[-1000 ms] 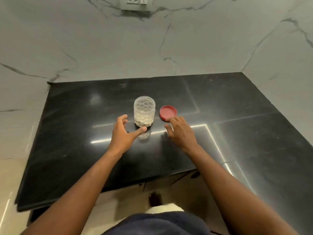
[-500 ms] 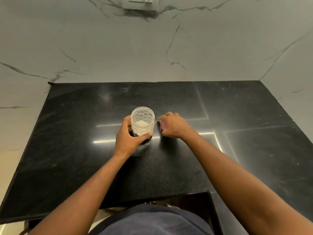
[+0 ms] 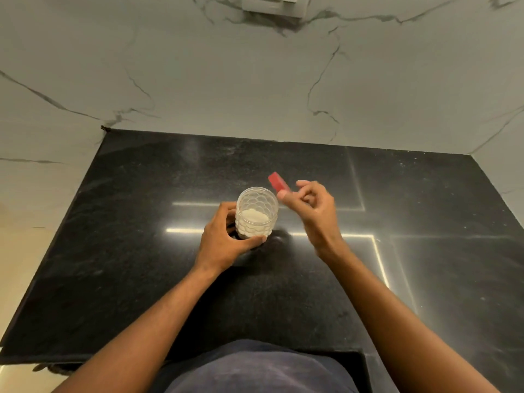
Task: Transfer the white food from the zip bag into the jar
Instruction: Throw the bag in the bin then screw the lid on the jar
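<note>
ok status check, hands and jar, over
Left hand gripping open jar. Right hand holding red lid up beside it. White food inside. Nothing blocking.

Colours and patterns, counter and jar

Counter [image 3: 141, 251], centre of frame: glossy black, finely speckled, crossed by bright white reflected lines. Wall [image 3: 198, 80], upper half: pale grey-white marble with dark, branching veins; white switch plate [image 3: 273, 4] at top centre. Jar [image 3: 256, 212], mid-frame: clear, scale-like embossed pattern, white food [image 3: 253, 219] inside. Lid [image 3: 278, 181], just upper right of jar: red. Garment [image 3: 261, 370], bottom centre: dark navy.
</note>
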`<action>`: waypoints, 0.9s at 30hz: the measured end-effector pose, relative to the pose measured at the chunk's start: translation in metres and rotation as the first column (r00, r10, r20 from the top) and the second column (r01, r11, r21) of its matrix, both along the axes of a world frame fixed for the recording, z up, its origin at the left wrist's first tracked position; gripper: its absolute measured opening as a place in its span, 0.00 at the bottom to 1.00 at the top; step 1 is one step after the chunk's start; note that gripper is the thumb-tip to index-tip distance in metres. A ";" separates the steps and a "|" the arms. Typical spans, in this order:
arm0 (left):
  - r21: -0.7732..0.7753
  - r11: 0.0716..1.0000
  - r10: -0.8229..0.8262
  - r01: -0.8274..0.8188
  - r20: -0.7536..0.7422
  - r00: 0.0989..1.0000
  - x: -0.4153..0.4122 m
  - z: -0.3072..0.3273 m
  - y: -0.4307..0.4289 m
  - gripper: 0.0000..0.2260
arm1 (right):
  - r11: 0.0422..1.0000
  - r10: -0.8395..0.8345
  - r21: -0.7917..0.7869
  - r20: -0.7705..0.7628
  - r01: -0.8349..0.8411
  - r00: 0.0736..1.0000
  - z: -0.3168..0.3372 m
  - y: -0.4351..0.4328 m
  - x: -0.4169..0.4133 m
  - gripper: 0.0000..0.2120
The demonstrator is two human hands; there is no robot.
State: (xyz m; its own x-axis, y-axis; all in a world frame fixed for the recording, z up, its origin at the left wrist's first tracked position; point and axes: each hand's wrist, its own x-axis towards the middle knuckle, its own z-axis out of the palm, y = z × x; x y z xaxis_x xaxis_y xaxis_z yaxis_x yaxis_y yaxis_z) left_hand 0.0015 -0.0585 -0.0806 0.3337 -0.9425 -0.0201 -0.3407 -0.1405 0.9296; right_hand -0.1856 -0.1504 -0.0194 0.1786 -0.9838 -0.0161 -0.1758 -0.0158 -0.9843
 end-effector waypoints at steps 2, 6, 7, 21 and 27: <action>-0.001 1.000 -0.009 0.009 0.001 1.000 0.000 0.001 0.001 0.36 | 0.963 0.145 -0.178 -0.293 -0.202 0.945 -0.005 0.008 0.002 0.18; -0.007 1.000 -0.008 0.008 -0.001 1.000 0.000 0.002 0.001 0.35 | 0.842 0.191 -0.321 -0.575 -0.434 0.796 0.002 0.012 0.013 0.17; -0.009 1.000 -0.005 0.005 -0.005 1.000 0.000 0.002 0.001 0.35 | 0.830 0.197 -0.322 -0.594 -0.455 0.780 0.009 0.011 0.016 0.18; -0.025 1.000 0.010 -0.010 -0.002 1.000 0.001 0.002 -0.001 0.33 | 0.781 0.098 -0.101 -0.955 -0.616 0.281 0.051 -0.012 0.048 0.38; -0.021 1.000 -0.002 0.002 0.025 1.000 0.001 0.003 -0.001 0.34 | 0.860 -0.054 -0.127 -0.986 -0.494 0.159 0.049 -0.008 0.051 0.39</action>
State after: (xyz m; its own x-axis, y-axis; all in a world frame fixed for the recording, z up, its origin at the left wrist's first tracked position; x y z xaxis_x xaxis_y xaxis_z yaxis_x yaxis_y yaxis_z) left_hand 0.0025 -0.0593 -0.0772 0.3319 -0.9433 0.0078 -0.3638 -0.1203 0.9237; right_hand -0.1345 -0.1584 0.0292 0.5009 -0.8639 -0.0529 -0.8613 -0.5036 0.0671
